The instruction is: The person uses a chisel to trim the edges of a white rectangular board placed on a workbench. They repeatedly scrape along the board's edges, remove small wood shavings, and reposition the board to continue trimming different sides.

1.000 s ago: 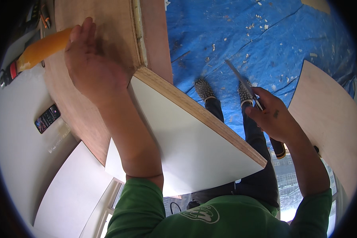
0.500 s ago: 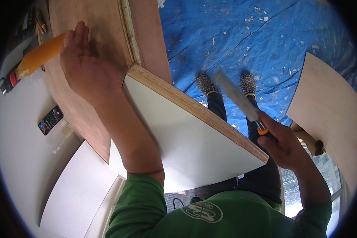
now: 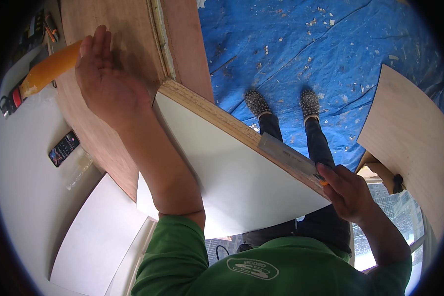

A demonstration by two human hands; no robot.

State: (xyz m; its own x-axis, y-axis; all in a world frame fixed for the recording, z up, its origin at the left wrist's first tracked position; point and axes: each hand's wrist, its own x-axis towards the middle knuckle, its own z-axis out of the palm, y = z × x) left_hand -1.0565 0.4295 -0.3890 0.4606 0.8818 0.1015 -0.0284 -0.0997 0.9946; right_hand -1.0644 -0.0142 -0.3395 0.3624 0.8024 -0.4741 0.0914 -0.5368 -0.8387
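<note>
A white-faced panel (image 3: 217, 163) with a raw wooden edge (image 3: 212, 111) lies slanted in front of my body. My right hand (image 3: 348, 192) is wrapped round the orange-and-black handle of a flat metal file (image 3: 288, 154). The file's blade lies along the wooden edge, near the panel's right corner. At the panel's far left corner, my left hand (image 3: 111, 86) is open with fingers stretched out, and my forearm rests across the white face. Its fingertips are by a long orange object (image 3: 52, 71) with a red and black end.
Brown wooden boards (image 3: 98, 133) lie under and beyond the panel. A phone (image 3: 64, 149) and a clear plastic piece (image 3: 79, 172) lie on the white surface at left. Blue sheeting (image 3: 281, 49) strewn with scraps covers the floor. Another board (image 3: 409, 128) leans at right.
My right hand has brought the file down and left, from above the floor onto the panel's wooden edge. My left hand has stayed in place.
</note>
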